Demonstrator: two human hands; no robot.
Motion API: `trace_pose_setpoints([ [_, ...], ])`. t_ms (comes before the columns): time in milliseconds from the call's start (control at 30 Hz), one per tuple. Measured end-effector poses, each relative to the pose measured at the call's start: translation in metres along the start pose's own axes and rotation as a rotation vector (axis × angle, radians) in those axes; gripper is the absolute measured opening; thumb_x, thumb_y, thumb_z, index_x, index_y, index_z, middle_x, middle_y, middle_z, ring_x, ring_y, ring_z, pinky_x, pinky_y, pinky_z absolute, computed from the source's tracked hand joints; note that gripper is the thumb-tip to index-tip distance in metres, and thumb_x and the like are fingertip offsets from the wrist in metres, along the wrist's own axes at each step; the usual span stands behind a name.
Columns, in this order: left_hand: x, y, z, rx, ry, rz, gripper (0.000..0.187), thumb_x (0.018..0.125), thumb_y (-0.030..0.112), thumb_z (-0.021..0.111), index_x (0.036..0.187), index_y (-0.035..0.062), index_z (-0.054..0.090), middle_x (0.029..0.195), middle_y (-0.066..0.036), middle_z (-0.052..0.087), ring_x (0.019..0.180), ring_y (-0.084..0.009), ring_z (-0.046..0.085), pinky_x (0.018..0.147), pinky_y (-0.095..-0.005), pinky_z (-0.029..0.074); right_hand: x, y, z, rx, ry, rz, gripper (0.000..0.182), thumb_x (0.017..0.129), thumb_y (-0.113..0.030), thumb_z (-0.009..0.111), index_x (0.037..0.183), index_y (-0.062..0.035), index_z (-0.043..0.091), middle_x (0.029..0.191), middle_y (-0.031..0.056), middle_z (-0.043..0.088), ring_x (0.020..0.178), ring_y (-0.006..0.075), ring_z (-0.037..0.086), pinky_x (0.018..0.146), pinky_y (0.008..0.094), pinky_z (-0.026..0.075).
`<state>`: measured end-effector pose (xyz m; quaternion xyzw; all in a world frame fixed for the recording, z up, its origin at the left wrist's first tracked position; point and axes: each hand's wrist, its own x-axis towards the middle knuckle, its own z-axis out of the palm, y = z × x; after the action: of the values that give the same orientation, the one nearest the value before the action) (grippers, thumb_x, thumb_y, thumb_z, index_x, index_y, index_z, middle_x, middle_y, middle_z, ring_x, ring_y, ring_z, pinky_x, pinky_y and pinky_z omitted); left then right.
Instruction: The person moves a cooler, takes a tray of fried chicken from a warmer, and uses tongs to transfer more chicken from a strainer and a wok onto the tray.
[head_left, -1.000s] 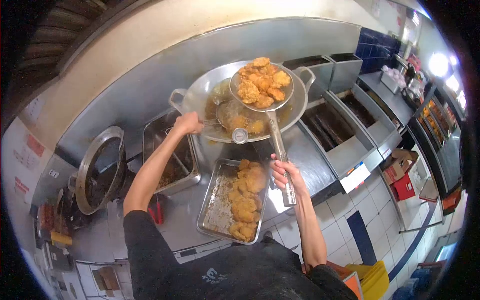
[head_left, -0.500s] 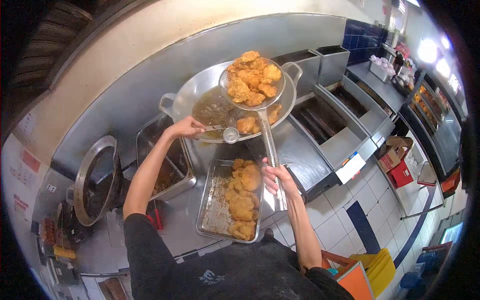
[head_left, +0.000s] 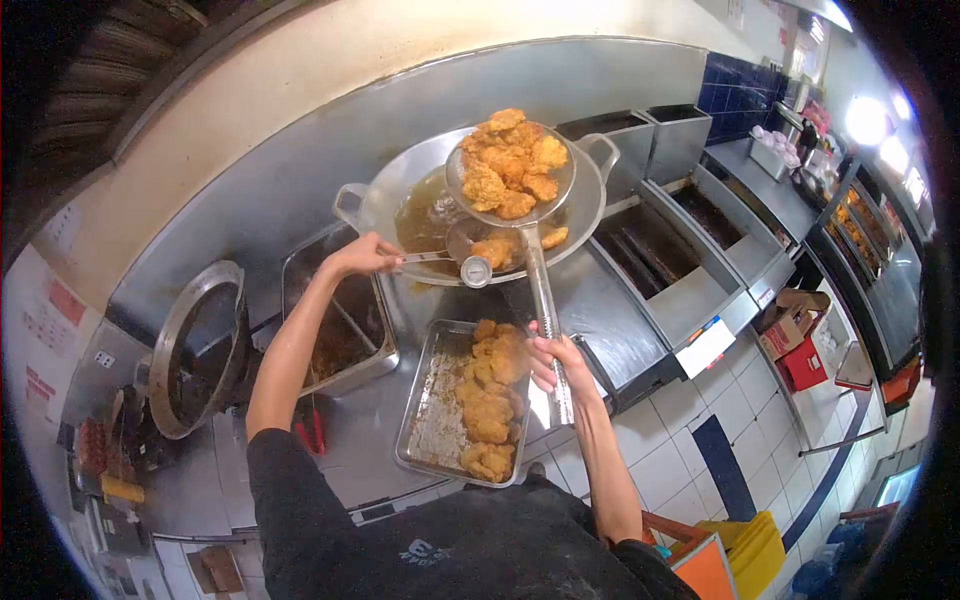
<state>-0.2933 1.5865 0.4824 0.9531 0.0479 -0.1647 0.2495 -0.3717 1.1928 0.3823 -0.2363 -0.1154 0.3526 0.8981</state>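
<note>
- Our right hand [head_left: 558,362] is wrapped around the long handle of the skimmer [head_left: 511,172], holding its basket, piled with fried pieces [head_left: 508,162], above the wok [head_left: 420,190].
- Our left hand [head_left: 368,254] pinches the handle of a second, smaller strainer [head_left: 478,240], whose bowl sits low in the oil with a few pieces in it.
- Since a second ago the loaded skimmer has stayed raised over the wok at much the same height and tilt; it has not come toward us.
- We judge from this that the load is draining over the oil and none of it has yet gone to the tray [head_left: 432,420].
- That tray lies on the table just below the wok, with fried pieces lined along its right side and crumbs on the bare left part.
- To the left stand a deep pan [head_left: 370,365] and a round pot [head_left: 195,350].
</note>
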Motion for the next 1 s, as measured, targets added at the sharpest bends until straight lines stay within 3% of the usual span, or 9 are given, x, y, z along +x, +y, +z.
trace_pose_setpoints([
  [33, -0.010, -0.003, -0.002, -0.074, 0.000, 0.068, 0.030, 0.086, 0.025, 0.064, 0.106, 0.0039, 0.069, 0.067, 0.000, 0.057, 0.056, -0.0075, 0.046, 0.047, -0.0252, 0.038, 0.000, 0.000, 0.000, -0.006, 0.011, 0.001, 0.027, 0.090, -0.010, 0.056, 0.113, -0.0056, 0.044, 0.064, -0.0017, 0.037, 0.041, 0.0074, 0.038, 0.035, 0.0233, 0.036],
  [133, -0.033, -0.010, -0.016, -0.133, 0.010, -0.001, 0.028, 0.085, 0.025, 0.064, 0.104, 0.0058, 0.070, 0.066, 0.000, 0.056, 0.053, -0.0079, 0.045, 0.045, -0.0265, 0.037, -0.002, 0.003, 0.001, -0.014, 0.027, 0.004, 0.026, 0.089, -0.010, 0.056, 0.113, -0.0057, 0.044, 0.063, -0.0017, 0.037, 0.041, 0.0074, 0.039, 0.034, 0.0230, 0.036],
  [167, -0.040, -0.014, -0.019, -0.141, 0.033, -0.019, 0.029, 0.088, 0.025, 0.064, 0.105, 0.0026, 0.069, 0.059, 0.003, 0.049, 0.050, -0.0055, 0.038, 0.044, -0.0242, 0.030, -0.003, 0.003, 0.004, -0.015, 0.032, -0.003, 0.026, 0.089, -0.011, 0.056, 0.112, -0.0057, 0.045, 0.063, -0.0017, 0.037, 0.041, 0.0073, 0.039, 0.034, 0.0228, 0.036],
  [400, -0.076, -0.034, -0.054, 0.025, 0.253, -0.076, 0.027, 0.086, 0.024, 0.065, 0.099, 0.0002, 0.070, 0.065, 0.001, 0.056, 0.058, -0.0088, 0.047, 0.054, -0.0295, 0.040, -0.011, 0.013, 0.019, 0.080, 0.064, -0.013, 0.026, 0.089, -0.012, 0.056, 0.112, -0.0059, 0.044, 0.063, -0.0021, 0.038, 0.041, 0.0065, 0.039, 0.032, 0.0230, 0.037],
  [533, -0.075, -0.041, -0.079, 0.047, 0.360, -0.028, 0.027, 0.085, 0.024, 0.066, 0.100, 0.0014, 0.070, 0.065, -0.001, 0.057, 0.055, -0.0075, 0.046, 0.049, -0.0276, 0.037, -0.015, 0.016, 0.030, 0.038, 0.088, -0.023, 0.026, 0.090, -0.011, 0.056, 0.113, -0.0079, 0.044, 0.065, -0.0019, 0.039, 0.044, 0.0076, 0.039, 0.036, 0.0228, 0.038],
  [567, -0.089, -0.009, -0.082, 0.027, 0.361, -0.102, 0.028, 0.085, 0.025, 0.066, 0.100, 0.0020, 0.070, 0.062, 0.000, 0.055, 0.052, -0.0068, 0.044, 0.045, -0.0267, 0.035, -0.009, 0.018, 0.027, 0.062, 0.086, -0.022, 0.027, 0.089, -0.011, 0.056, 0.113, -0.0079, 0.043, 0.065, -0.0018, 0.039, 0.043, 0.0081, 0.040, 0.035, 0.0235, 0.038],
  [600, -0.088, -0.001, -0.087, -0.025, 0.374, -0.075, 0.028, 0.081, 0.023, 0.064, 0.095, -0.0007, 0.070, 0.075, -0.008, 0.067, 0.063, -0.0148, 0.057, 0.062, -0.0324, 0.048, -0.005, 0.021, 0.022, 0.088, 0.085, -0.023, 0.027, 0.089, -0.011, 0.056, 0.114, -0.0079, 0.043, 0.065, -0.0017, 0.039, 0.043, 0.0086, 0.040, 0.035, 0.0242, 0.039],
  [767, -0.051, 0.052, -0.110, 0.265, 0.423, 0.012, 0.037, 0.078, 0.032, 0.063, 0.098, 0.0015, 0.070, 0.088, -0.019, 0.069, 0.080, -0.0273, 0.067, 0.075, -0.0382, 0.051, -0.005, 0.019, 0.025, 0.016, 0.062, -0.045, 0.027, 0.089, -0.010, 0.056, 0.113, -0.0073, 0.042, 0.066, -0.0015, 0.039, 0.045, 0.0085, 0.041, 0.036, 0.0246, 0.039],
  [1000, 0.008, 0.161, -0.095, 0.763, 0.675, 0.023, 0.026, 0.071, 0.021, 0.065, 0.087, 0.0020, 0.070, 0.087, -0.020, 0.068, 0.085, -0.0330, 0.067, 0.076, -0.0420, 0.054, -0.007, 0.018, 0.026, 0.089, 0.077, -0.012, 0.024, 0.089, -0.010, 0.056, 0.109, -0.0061, 0.044, 0.066, -0.0008, 0.039, 0.045, 0.0076, 0.039, 0.038, 0.0238, 0.038],
])
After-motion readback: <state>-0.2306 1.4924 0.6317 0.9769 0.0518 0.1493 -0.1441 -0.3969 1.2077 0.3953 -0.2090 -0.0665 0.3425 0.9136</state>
